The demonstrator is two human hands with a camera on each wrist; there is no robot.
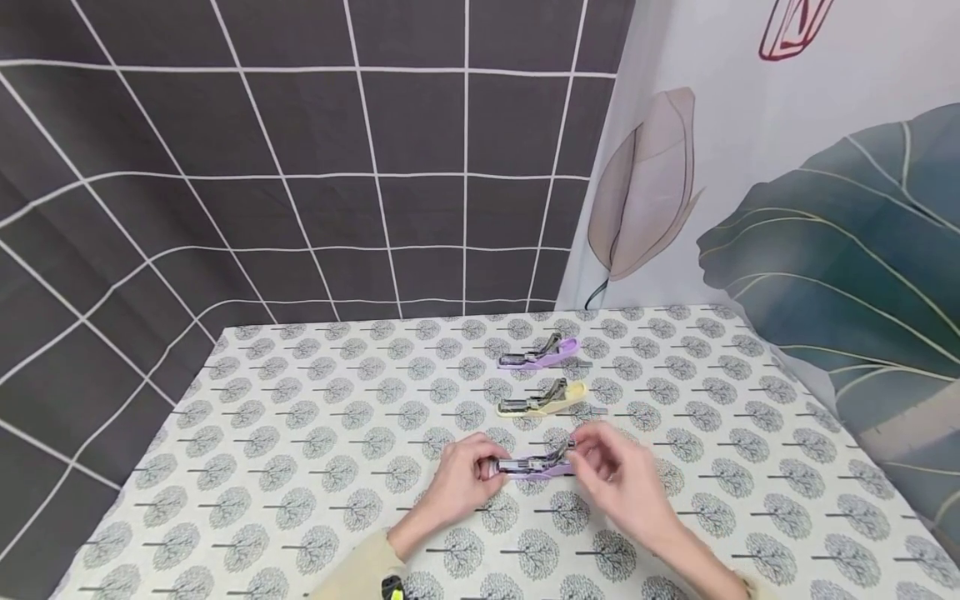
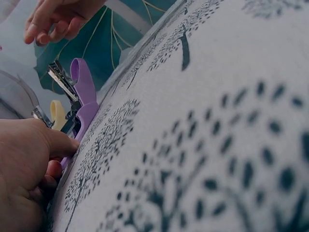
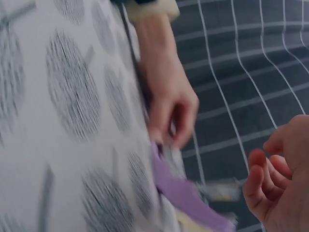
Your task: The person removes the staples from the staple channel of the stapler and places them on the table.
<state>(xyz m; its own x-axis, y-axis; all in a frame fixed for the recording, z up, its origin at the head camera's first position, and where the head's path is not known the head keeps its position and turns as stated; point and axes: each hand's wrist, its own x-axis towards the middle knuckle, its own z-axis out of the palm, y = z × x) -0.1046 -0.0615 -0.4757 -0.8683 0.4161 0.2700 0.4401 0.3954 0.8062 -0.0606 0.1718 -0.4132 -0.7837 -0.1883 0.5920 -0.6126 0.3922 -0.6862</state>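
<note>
A purple plastic tool (image 1: 536, 471) with a raised metal lever and a looped end lies at the near end of a column of similar tools. My left hand (image 1: 463, 482) pinches its left end between thumb and fingers, low against the cloth. In the left wrist view, the purple loop (image 2: 84, 79) points up beside the lever (image 2: 63, 79). My right hand (image 1: 621, 482) hovers by the tool's right end, its fingers loosely bent. The right wrist view shows those fingers (image 3: 263, 181) holding nothing, apart from the tool.
Beyond lie a yellow tool (image 1: 551, 402) and another purple tool (image 1: 547, 354) of the same form, levers raised. A tree-print cloth (image 1: 337, 533) covers the table. Behind it hang a dark grid-pattern curtain (image 1: 315, 208) and a leaf-print sheet (image 1: 720, 75).
</note>
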